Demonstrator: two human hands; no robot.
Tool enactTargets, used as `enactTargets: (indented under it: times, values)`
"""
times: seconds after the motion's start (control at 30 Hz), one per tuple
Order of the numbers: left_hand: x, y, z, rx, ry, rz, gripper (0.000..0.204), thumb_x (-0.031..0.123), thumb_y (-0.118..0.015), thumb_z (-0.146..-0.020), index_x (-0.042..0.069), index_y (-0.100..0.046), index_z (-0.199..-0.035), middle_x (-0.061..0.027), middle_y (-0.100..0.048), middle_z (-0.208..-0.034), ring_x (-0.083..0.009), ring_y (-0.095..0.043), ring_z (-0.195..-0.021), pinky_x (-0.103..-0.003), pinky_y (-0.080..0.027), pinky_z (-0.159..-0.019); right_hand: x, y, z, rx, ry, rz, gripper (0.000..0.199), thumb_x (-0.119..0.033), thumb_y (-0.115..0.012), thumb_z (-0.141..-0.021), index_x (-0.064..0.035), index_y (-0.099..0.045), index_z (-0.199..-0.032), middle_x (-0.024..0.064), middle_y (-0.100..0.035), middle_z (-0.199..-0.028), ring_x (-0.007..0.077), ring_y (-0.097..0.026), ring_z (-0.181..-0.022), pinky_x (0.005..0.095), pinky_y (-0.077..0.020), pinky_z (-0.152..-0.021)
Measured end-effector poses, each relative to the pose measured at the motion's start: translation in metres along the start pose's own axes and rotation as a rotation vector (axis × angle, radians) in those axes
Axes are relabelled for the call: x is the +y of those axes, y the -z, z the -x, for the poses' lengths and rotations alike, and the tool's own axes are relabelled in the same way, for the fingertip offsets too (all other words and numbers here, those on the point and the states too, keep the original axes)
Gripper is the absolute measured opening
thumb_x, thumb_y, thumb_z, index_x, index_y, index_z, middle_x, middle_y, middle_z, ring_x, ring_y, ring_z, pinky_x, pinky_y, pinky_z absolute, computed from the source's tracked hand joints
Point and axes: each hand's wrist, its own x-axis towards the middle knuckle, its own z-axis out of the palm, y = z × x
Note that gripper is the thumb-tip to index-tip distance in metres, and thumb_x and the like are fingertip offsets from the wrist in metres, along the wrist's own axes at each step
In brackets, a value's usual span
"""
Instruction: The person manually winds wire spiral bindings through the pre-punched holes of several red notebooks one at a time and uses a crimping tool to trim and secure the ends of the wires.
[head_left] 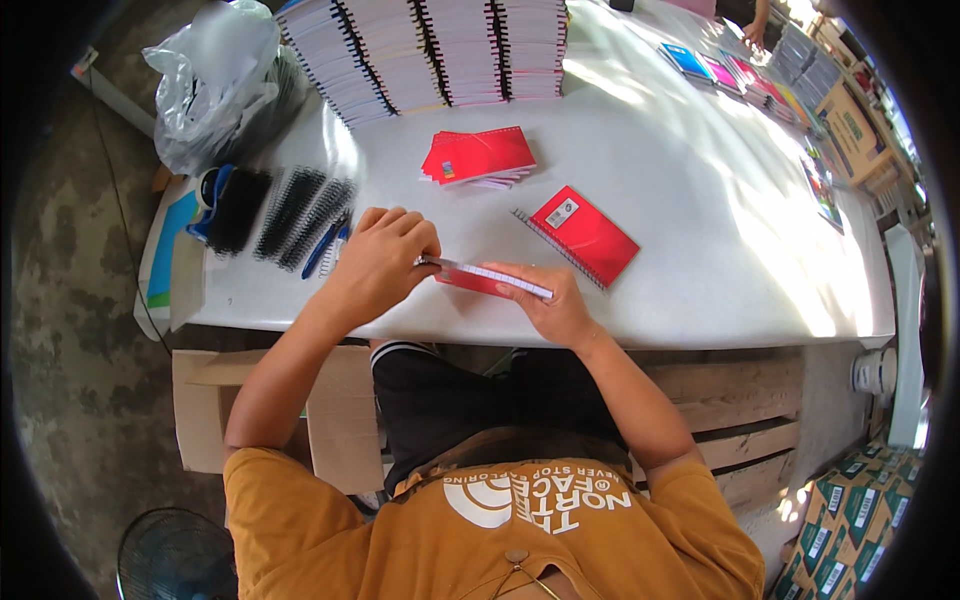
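Note:
My right hand (555,305) grips a thin red notebook (472,284) by its right end, thumb on one side, just above the table's near edge. The notebook is tipped up, so its white page edges face upward. At its left end my left hand (385,250) is closed in a pinch; a small dark bit shows by the fingertips, too small to name. A red notebook with a dark spiral binding (592,238) lies flat beyond my right hand. Farther off sits a loose pile of red notebooks (490,152).
Black spiral coils (300,215) lie left of my left hand, with a blue pen-like tool (321,252) beside them. A clear plastic bag (215,95) is at the far left. Tall stacks of bound books (430,55) stand at the back. Colourful notebooks (715,72) lie far right.

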Motion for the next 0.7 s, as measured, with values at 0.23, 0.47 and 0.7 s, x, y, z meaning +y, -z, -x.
enactTargets:
  times: [0.23, 0.47, 0.7]
  values:
    - [0.022, -0.123, 0.053, 0.468, -0.047, -0.384, 0.112, 0.076, -0.038, -0.075, -0.017, -0.019, -0.134, -0.0372, -0.015, -0.142, -0.0495, -0.009, -0.136, -0.062, 0.001, -0.106, -0.002, -0.02, 0.014, 0.056, 0.057, 0.072, 0.033, 0.002, -0.06, -0.082, -0.0042, -0.061, -0.114, 0.0143, -0.066, -0.101, 0.027, -0.066, -0.085, 0.031, -0.0512, -0.071]
    - [0.013, -0.085, 0.027, 0.902, 0.131, -0.233, 0.115, 0.077, -0.028, -0.079, -0.019, -0.001, -0.136, -0.0391, -0.009, -0.143, -0.0493, 0.0, -0.137, -0.06, 0.011, -0.104, -0.015, -0.04, 0.021, 0.052, 0.037, 0.072, 0.032, 0.002, -0.059, -0.082, -0.003, -0.061, -0.113, 0.0154, -0.066, -0.102, 0.0299, -0.065, -0.086, 0.0313, -0.0516, -0.074]
    - [0.011, -0.056, 0.02, 1.041, 0.187, -0.304, 0.084, 0.064, -0.04, -0.085, -0.008, -0.037, -0.128, -0.0272, -0.043, -0.129, -0.0383, -0.036, -0.125, -0.05, -0.009, -0.106, -0.012, -0.038, 0.023, 0.115, 0.001, 0.026, 0.027, -0.001, -0.061, -0.084, -0.0021, -0.062, -0.111, 0.0162, -0.066, -0.097, 0.0269, -0.066, -0.081, 0.0292, -0.0508, -0.07]
